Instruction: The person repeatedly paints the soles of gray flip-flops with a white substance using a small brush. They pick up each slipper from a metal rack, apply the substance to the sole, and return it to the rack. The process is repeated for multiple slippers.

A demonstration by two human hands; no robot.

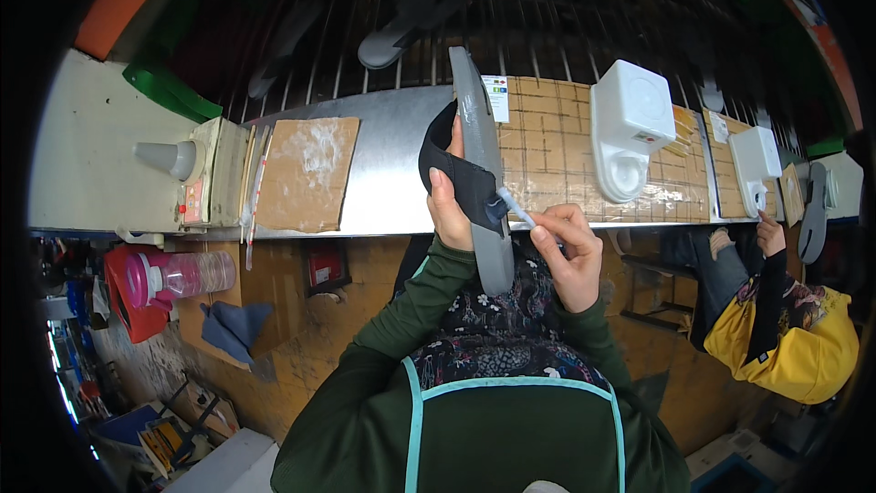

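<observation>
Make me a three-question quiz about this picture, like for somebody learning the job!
1. Which thing does the person's left hand hold?
A) a pink plastic bottle
B) a grey-soled sandal with a wide black strap
C) a brown cardboard sheet

2. True or false: a white plastic container with a rounded foot stands to the right of the sandal.

3. Fill in: a short, pale, stick-like tool is pinched in the person's ____.

Key: 1. B; 2. true; 3. right hand.
</observation>
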